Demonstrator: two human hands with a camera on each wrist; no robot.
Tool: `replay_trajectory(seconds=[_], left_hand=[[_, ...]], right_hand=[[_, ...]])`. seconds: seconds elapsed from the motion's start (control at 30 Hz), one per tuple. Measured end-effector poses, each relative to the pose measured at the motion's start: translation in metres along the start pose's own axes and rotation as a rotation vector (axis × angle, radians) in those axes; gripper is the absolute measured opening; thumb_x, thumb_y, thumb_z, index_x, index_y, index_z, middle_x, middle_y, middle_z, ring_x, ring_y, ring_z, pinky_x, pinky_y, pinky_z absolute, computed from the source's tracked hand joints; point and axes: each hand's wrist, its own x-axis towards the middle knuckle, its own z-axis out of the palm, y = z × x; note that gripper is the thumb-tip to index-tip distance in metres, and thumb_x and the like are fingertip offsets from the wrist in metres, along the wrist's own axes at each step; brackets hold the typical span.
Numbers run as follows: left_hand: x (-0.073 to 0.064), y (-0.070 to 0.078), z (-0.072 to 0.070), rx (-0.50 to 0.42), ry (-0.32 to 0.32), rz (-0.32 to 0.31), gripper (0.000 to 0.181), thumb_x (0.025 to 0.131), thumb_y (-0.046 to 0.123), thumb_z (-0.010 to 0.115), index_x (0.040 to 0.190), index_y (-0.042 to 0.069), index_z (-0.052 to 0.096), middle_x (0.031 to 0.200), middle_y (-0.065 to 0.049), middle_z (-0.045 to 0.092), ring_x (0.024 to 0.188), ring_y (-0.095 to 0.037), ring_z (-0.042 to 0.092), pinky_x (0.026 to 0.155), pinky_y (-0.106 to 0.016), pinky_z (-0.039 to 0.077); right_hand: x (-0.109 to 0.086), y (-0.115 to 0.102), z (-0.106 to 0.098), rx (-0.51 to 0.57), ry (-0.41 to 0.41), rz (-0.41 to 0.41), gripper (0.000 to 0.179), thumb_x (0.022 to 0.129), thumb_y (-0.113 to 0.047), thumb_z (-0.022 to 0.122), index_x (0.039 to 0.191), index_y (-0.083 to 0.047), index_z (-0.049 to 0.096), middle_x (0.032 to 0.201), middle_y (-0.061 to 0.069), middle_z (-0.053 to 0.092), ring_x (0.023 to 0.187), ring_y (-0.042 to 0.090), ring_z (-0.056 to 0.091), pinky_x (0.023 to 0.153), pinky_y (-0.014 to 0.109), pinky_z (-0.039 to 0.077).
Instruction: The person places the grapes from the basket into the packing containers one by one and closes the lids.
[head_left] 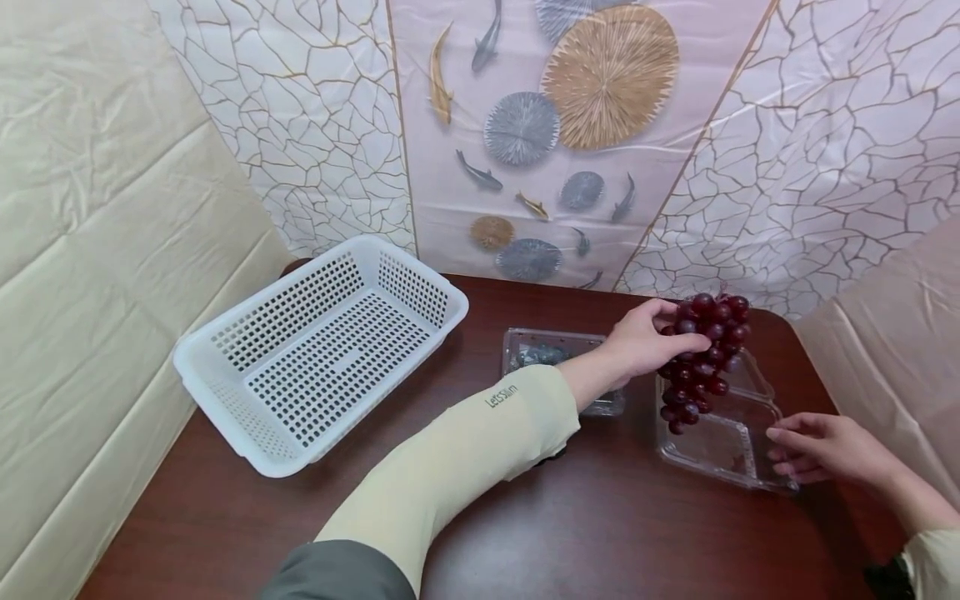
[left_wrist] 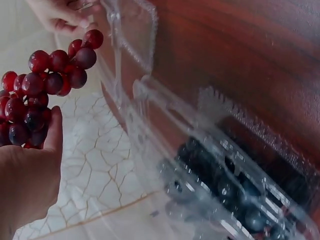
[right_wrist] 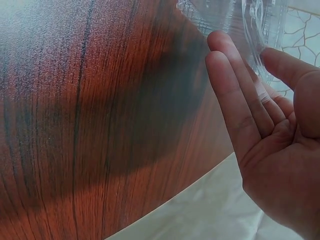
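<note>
My left hand (head_left: 641,337) grips a bunch of red grapes (head_left: 705,362) from its left side, with the thumb across the front. The bunch hangs above a clear plastic box (head_left: 701,446) whose lid is folded back. In the left wrist view the grapes (left_wrist: 32,85) rest against the thumb and palm. At the box's right edge, my right hand (head_left: 832,450) pinches the thin plastic rim between thumb and forefinger. The other fingers (right_wrist: 230,95) extend beside it in the right wrist view.
Left of the grapes, partly behind my left forearm, a second clear box (head_left: 513,342) holds dark grapes (left_wrist: 200,165). A white perforated basket (head_left: 450,312) stands on the left of the brown table (head_left: 570,517). Patterned cloth walls (head_left: 330,125) rise along the back and sides.
</note>
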Motion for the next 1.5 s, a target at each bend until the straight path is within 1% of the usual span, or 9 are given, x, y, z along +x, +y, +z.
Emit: replay_trajectory(seconds=[0.23, 0.57, 0.7, 0.8, 0.87, 1.0, 1.13, 1.37, 1.5], left_hand=[[0.001, -0.009, 0.014, 0.046, -0.018, 0.042, 0.043, 0.089, 0.024, 0.088, 0.126, 0.020, 0.068, 0.105, 0.013, 0.068, 0.095, -0.001, 0.062, 0.082, -0.020, 0.052], [0.006, -0.023, 0.029, 0.198, -0.055, 0.069, 0.047, 0.090, 0.031, 0.088, 0.131, 0.023, 0.067, 0.116, 0.014, 0.070, 0.107, -0.001, 0.061, 0.093, -0.020, 0.050], [0.010, -0.029, 0.033, 0.315, -0.078, 0.100, 0.053, 0.091, 0.034, 0.086, 0.138, 0.024, 0.066, 0.125, 0.015, 0.070, 0.113, 0.000, 0.062, 0.095, -0.016, 0.047], [0.012, -0.033, 0.035, 0.421, -0.107, 0.122, 0.055, 0.092, 0.039, 0.085, 0.142, 0.027, 0.063, 0.133, 0.017, 0.067, 0.119, -0.002, 0.062, 0.095, -0.015, 0.046], [0.013, -0.034, 0.037, 0.487, -0.132, 0.141, 0.055, 0.093, 0.041, 0.083, 0.142, 0.028, 0.063, 0.137, 0.018, 0.066, 0.118, -0.002, 0.062, 0.093, -0.015, 0.046], [0.015, -0.036, 0.042, 0.593, -0.180, 0.189, 0.054, 0.094, 0.042, 0.081, 0.143, 0.029, 0.063, 0.139, 0.017, 0.065, 0.120, 0.001, 0.061, 0.093, -0.011, 0.044], [0.018, -0.034, 0.046, 0.684, -0.208, 0.226, 0.054, 0.094, 0.042, 0.080, 0.143, 0.029, 0.063, 0.139, 0.017, 0.065, 0.123, 0.004, 0.059, 0.094, -0.007, 0.042], [0.021, -0.027, 0.053, 0.879, -0.264, 0.231, 0.053, 0.096, 0.043, 0.077, 0.146, 0.033, 0.061, 0.141, 0.017, 0.063, 0.128, 0.002, 0.056, 0.096, -0.014, 0.046], [0.021, -0.024, 0.063, 1.003, -0.296, 0.238, 0.053, 0.097, 0.045, 0.075, 0.148, 0.038, 0.058, 0.138, 0.018, 0.060, 0.125, 0.003, 0.055, 0.097, -0.017, 0.047]], right_hand=[[-0.001, -0.002, -0.003, -0.007, 0.005, 0.011, 0.030, 0.114, -0.013, 0.052, 0.117, 0.016, 0.060, 0.094, 0.011, 0.079, 0.078, 0.019, 0.079, 0.069, 0.040, 0.066], [-0.002, -0.002, -0.005, -0.026, 0.018, 0.029, 0.043, 0.114, -0.015, 0.052, 0.123, 0.027, 0.050, 0.096, 0.016, 0.078, 0.078, 0.020, 0.079, 0.069, 0.041, 0.066], [-0.002, -0.001, -0.003, -0.030, 0.030, 0.027, 0.044, 0.114, -0.015, 0.052, 0.124, 0.028, 0.050, 0.097, 0.017, 0.078, 0.079, 0.020, 0.079, 0.069, 0.040, 0.066], [-0.002, 0.000, -0.002, -0.013, 0.028, 0.019, 0.039, 0.114, -0.013, 0.052, 0.122, 0.025, 0.052, 0.096, 0.016, 0.079, 0.079, 0.021, 0.080, 0.069, 0.040, 0.066], [-0.003, 0.001, -0.001, 0.000, 0.025, 0.009, 0.035, 0.114, -0.012, 0.053, 0.120, 0.023, 0.055, 0.095, 0.015, 0.079, 0.079, 0.021, 0.080, 0.069, 0.040, 0.067], [-0.004, 0.000, 0.002, 0.001, 0.038, -0.004, 0.031, 0.113, -0.010, 0.053, 0.118, 0.020, 0.057, 0.094, 0.015, 0.079, 0.078, 0.021, 0.080, 0.068, 0.040, 0.067], [-0.004, -0.002, 0.004, -0.021, 0.066, 0.000, 0.034, 0.113, -0.011, 0.054, 0.119, 0.022, 0.056, 0.095, 0.017, 0.078, 0.077, 0.022, 0.080, 0.068, 0.041, 0.066], [-0.001, -0.002, 0.006, -0.028, 0.062, -0.017, 0.035, 0.113, -0.011, 0.054, 0.119, 0.024, 0.054, 0.094, 0.018, 0.078, 0.076, 0.022, 0.079, 0.066, 0.041, 0.066], [-0.001, 0.001, 0.005, -0.016, 0.025, -0.068, 0.030, 0.113, -0.007, 0.052, 0.114, 0.022, 0.055, 0.091, 0.014, 0.079, 0.076, 0.020, 0.080, 0.065, 0.040, 0.066]])
